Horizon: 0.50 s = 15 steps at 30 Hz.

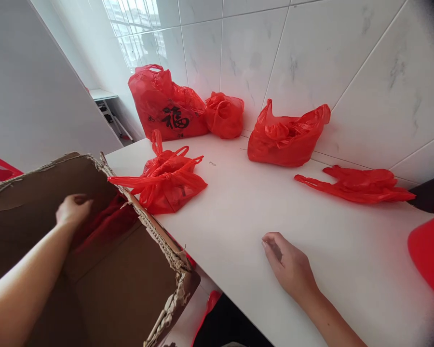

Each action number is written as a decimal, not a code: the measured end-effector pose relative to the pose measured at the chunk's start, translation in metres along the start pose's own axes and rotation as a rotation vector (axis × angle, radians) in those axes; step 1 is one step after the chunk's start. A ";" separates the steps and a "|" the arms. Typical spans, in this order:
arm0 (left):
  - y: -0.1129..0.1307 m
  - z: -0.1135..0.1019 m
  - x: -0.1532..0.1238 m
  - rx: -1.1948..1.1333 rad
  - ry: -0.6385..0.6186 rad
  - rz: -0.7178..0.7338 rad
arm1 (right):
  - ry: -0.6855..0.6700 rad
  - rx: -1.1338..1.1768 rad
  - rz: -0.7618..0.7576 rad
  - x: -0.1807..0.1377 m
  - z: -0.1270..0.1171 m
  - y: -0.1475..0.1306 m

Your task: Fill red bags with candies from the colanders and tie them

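Observation:
My left hand (72,209) reaches down into an open cardboard box (130,284) at the lower left, its fingers curled over red material (106,221) inside; whether it grips it is hidden. My right hand (287,265) rests on the white table (238,212) with fingers loosely curled under and nothing visible in them. A tied red plastic bag (166,180) sits on the table next to the box's torn rim, nearest my left hand.
More red bags line the tiled wall: a large one with a black character (166,106), a small round one (224,114), an open one (285,135), and a flat empty one (358,184). A red object (432,246) shows at the right edge.

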<state>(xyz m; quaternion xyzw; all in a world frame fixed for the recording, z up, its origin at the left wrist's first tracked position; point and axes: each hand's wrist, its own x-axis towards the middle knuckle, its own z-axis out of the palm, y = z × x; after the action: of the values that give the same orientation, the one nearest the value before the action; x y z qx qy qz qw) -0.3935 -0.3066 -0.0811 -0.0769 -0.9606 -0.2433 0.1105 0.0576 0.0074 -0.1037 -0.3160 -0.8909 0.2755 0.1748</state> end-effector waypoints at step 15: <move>0.215 0.014 -0.047 0.093 -0.413 0.562 | -0.045 0.094 0.030 0.000 -0.007 -0.004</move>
<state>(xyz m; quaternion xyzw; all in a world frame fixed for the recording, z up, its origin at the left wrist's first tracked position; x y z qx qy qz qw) -0.3071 -0.1166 -0.0083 -0.3806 -0.9141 -0.1385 -0.0200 0.0591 0.0074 -0.0964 -0.3142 -0.8759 0.3268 0.1654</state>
